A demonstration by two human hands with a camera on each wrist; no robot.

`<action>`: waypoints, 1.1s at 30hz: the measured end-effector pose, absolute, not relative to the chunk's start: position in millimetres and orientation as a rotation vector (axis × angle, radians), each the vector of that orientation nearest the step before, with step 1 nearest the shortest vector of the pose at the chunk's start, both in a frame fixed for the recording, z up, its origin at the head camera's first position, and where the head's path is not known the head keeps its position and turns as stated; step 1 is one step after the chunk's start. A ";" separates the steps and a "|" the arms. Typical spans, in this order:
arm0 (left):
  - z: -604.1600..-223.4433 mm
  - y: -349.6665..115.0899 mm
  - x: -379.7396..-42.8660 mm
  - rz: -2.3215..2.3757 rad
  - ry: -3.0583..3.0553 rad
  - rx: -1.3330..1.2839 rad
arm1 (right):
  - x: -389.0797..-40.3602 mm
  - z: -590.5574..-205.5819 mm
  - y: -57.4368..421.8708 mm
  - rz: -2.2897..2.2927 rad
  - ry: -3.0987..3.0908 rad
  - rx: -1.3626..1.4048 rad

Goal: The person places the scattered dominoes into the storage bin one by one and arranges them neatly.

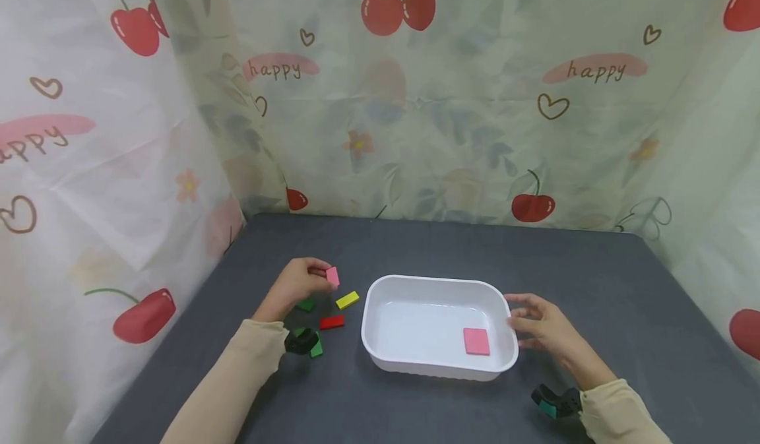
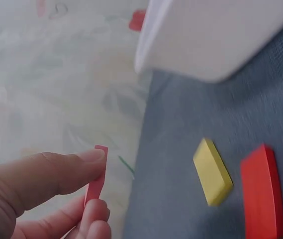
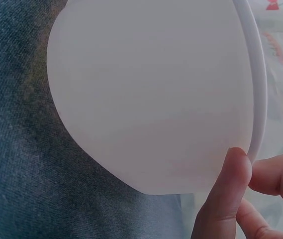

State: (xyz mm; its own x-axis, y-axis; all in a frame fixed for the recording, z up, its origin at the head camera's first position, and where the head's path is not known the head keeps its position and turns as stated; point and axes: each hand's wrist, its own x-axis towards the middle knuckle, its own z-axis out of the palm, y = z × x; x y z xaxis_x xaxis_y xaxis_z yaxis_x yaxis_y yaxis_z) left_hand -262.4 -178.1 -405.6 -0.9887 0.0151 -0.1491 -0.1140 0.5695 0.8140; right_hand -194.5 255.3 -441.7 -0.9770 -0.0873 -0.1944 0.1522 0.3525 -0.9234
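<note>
My left hand [image 1: 303, 279] pinches a small pink block [image 1: 333, 278] between thumb and fingers, above the table left of a white plastic basin [image 1: 439, 366]. In the left wrist view the pink block [image 2: 96, 184] is seen edge-on at the fingertips. Below and beside that hand lie a yellow block [image 1: 347, 300], a red block [image 1: 332, 322] and green blocks [image 1: 317, 346], partly covered by the hand and wrist. A flat pink square piece [image 1: 477, 342] lies inside the basin. At the basin's right end, my right hand [image 1: 543, 325] touches the rim with thumb and fingertips.
The dark grey table [image 1: 445, 246] extends around the basin. Behind and at both sides hangs a pale curtain [image 1: 451, 134] printed with cherries and hearts. Black bands sit on the left wrist [image 1: 301, 342] and right wrist [image 1: 557, 401].
</note>
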 end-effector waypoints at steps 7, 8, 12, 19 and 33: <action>-392.6 -153.7 -253.5 1.384 2.639 -0.011 | -193.1 -442.1 258.6 -1.687 2.401 0.003; -391.1 -150.4 -252.0 1.394 2.627 0.008 | -193.4 -442.6 258.9 -1.683 2.402 0.006; -386.2 -137.0 -245.6 1.408 2.595 0.097 | -193.1 -441.9 256.7 -1.675 2.408 0.053; -383.9 -116.8 -237.3 1.348 2.592 0.280 | -191.1 -438.7 252.7 -1.681 2.416 0.065; -385.0 -86.2 -225.2 1.260 2.591 0.379 | -190.9 -436.1 251.7 -1.679 2.405 0.056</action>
